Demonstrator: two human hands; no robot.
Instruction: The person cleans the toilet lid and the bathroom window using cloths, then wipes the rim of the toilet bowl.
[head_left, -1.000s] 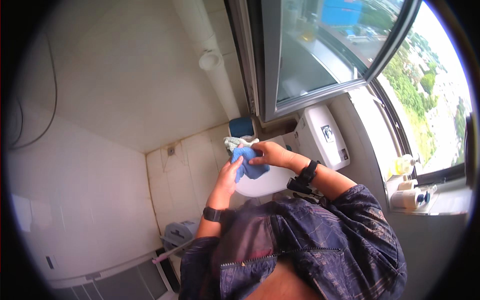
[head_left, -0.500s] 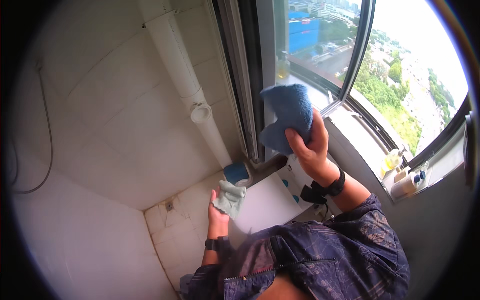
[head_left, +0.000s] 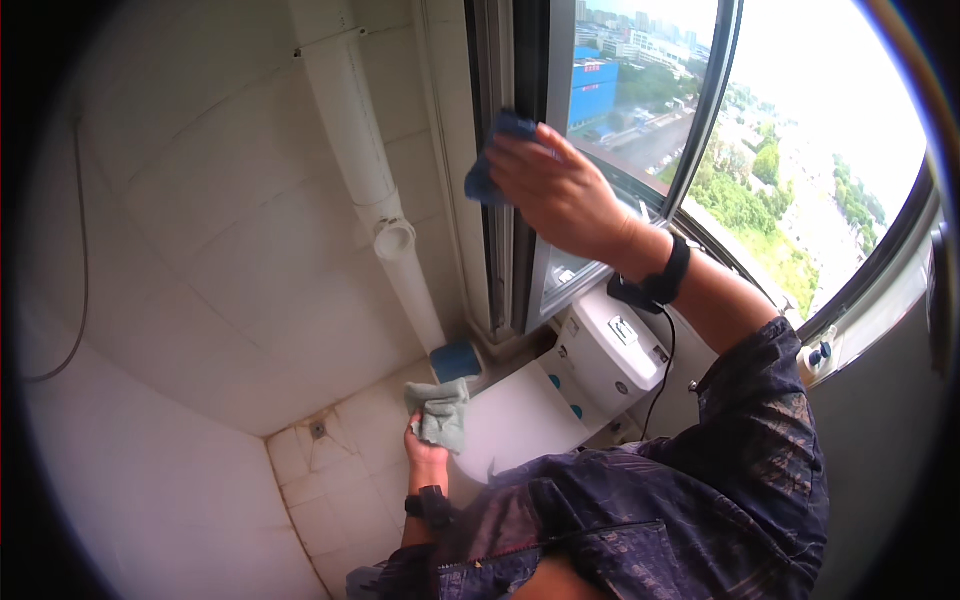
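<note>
My right hand (head_left: 562,190) is raised and presses a blue cloth (head_left: 492,160) flat against the dark window frame (head_left: 527,180), beside the glass pane. A black band sits on that wrist. My left hand (head_left: 425,450) hangs low over the tiled floor and grips a crumpled pale green cloth (head_left: 440,412), just left of the white toilet (head_left: 535,405). A dark watch is on the left wrist.
A white drain pipe (head_left: 370,180) runs down the tiled wall left of the window. A small blue object (head_left: 456,361) lies on the floor behind the toilet. An open window sash (head_left: 700,130) looks out over a city. A floor drain (head_left: 318,429) sits in the corner.
My right hand has lifted the blue cloth from over the toilet up to the window frame. My left hand stays low with the green cloth. The view has tilted upward.
</note>
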